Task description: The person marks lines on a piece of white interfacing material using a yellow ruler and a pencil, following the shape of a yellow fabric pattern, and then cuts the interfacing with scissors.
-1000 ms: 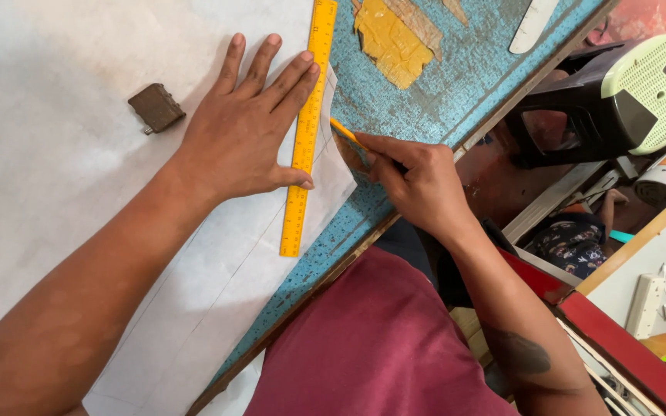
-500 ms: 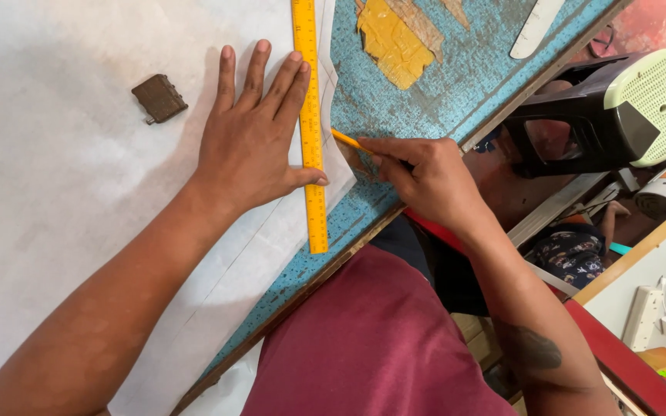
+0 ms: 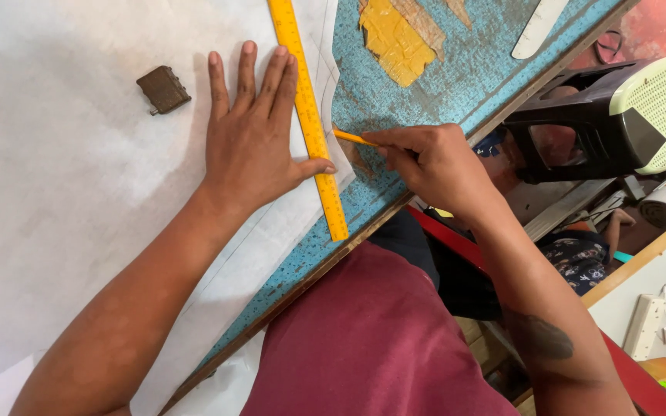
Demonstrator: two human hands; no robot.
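Left hand (image 3: 252,142) flat, fingers spread, on the white paper sheet (image 3: 63,192), thumb pressing the long yellow plastic ruler (image 3: 310,123) that lies along the sheet's edge on the worn blue-topped counter (image 3: 441,92). Right hand (image 3: 433,166) pinches a thin yellow pencil (image 3: 352,139), tip just beside the ruler. Small dark brown rectangular block (image 3: 163,88) sits on the sheet, near the left fingertips; black plastic stool (image 3: 580,123) stands beyond the counter edge.

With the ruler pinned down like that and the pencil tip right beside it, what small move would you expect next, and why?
Probably a short pencil stroke along the ruler's edge. The left hand lies flat, pressing the yellow ruler on the white sheet, and the right hand holds the pencil with its tip at that edge.
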